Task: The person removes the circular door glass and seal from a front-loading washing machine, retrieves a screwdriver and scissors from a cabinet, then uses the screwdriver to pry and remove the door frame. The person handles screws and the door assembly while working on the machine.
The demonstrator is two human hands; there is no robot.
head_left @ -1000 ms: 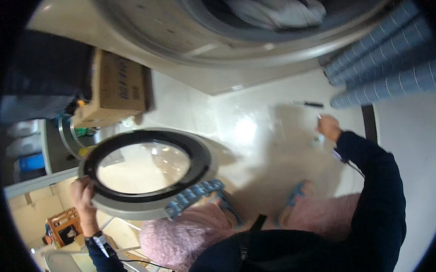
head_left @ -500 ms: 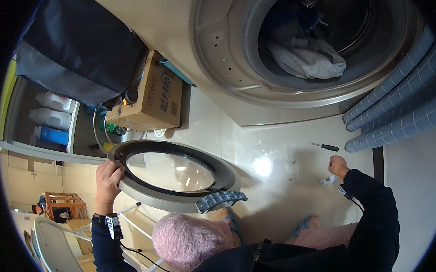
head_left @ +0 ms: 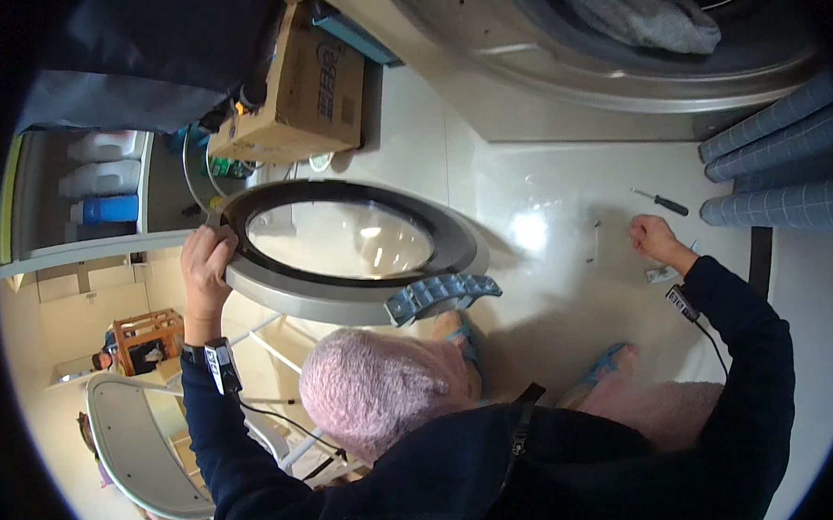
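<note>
A round washing machine door, detached, with a grey rim and clear glass bowl, stands tilted beside my knee. My left hand grips its rim at the left end. On the rim's near right side sits a blue-grey curved plastic piece. My right hand is low over the floor with fingers curled together; whether anything is between them is hidden. Beneath that wrist lies a small whitish metal piece. A black-handled screwdriver lies just beyond the hand, and a small screw lies to its left.
The front-loading washing machine stands ahead, a grey cloth in its drum opening. A cardboard box and a shelf with bottles are at left. Blue checked fabric hangs at right. A white folding chair stands behind left.
The view has tilted down, so everything sits higher. My right hand has moved left over the floor, closer to the screws. My left hand keeps its hold on the door.
</note>
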